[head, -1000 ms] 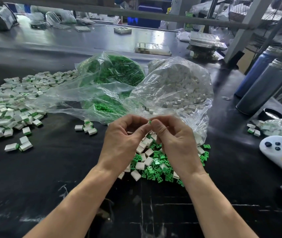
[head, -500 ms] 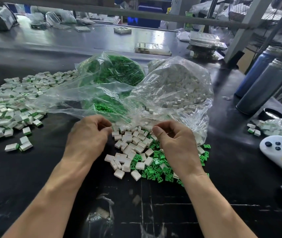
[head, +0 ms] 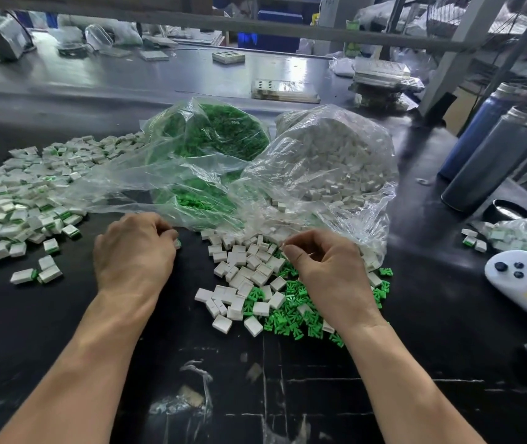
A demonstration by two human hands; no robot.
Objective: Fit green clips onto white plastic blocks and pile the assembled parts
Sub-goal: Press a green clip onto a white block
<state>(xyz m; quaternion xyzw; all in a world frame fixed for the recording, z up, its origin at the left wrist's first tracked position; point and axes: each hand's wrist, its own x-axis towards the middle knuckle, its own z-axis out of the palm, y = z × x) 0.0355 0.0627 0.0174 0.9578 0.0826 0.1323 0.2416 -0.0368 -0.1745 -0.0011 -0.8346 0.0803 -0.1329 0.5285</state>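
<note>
A black table fills the view, scuffed with pale marks near the front edge. On its left side spreads the big pile of assembled parts, white blocks with green clips fitted, thinning out to a few strays near the front. At the middle back lie two clear plastic bags: the bag of green clips on the left and the fuller bag of white blocks on the right, their open mouths spilling toward the person. Two tall metal bottles lean at the right, with a white handheld device in front of them and a small bag of parts beside it.

In front of the bags sits a loose heap of white blocks, and just right of it, partly under the right wrist, a scatter of loose green clips.

The left hand is off to the left of the heap, knuckles up, fingers curled under; a small piece with a hint of green shows at its fingertips, though the grip itself is hidden. The right hand hovers over the heap, fingers loosely curled, thumb and forefinger close together; I cannot tell whether they pinch anything.
</note>
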